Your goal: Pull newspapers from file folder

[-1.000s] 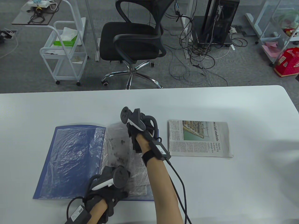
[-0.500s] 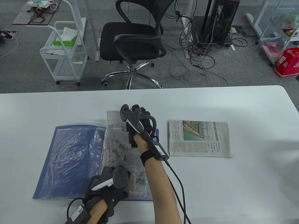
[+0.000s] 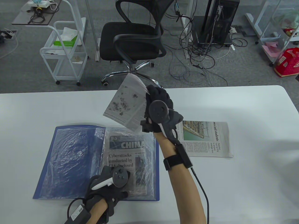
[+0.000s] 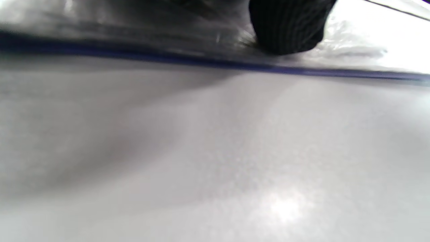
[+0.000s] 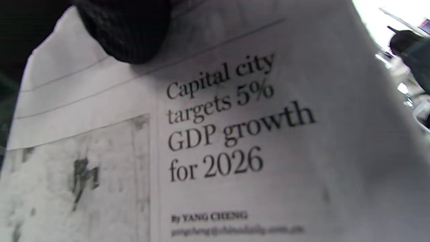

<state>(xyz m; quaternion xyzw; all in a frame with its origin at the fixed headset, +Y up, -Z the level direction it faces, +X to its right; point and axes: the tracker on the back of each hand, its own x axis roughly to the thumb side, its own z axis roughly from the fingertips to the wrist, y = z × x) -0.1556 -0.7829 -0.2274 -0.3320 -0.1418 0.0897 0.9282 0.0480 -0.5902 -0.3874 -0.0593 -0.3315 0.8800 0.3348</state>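
An open blue file folder (image 3: 70, 163) with clear plastic sleeves lies on the white table at the front left. My right hand (image 3: 158, 109) grips a folded newspaper (image 3: 127, 106) and holds it in the air above the folder's far edge; the right wrist view shows its headline (image 5: 221, 117) under a gloved fingertip (image 5: 124, 30). Another newspaper (image 3: 127, 158) lies inside the folder's right sleeve. My left hand (image 3: 109, 186) presses on the folder's near edge; the left wrist view shows a fingertip (image 4: 289, 27) on the plastic by the blue edge (image 4: 201, 62).
A folded newspaper (image 3: 205, 138) lies on the table to the right of the folder. Beyond the table's far edge stand a black office chair (image 3: 133, 39), a white cart (image 3: 65, 51) and a computer tower with cables (image 3: 217, 23).
My right hand has pulled the newspaper out of the sleeve and lifted it up and away from me. A second newspaper now shows in the sleeve. The left hand has stayed put.
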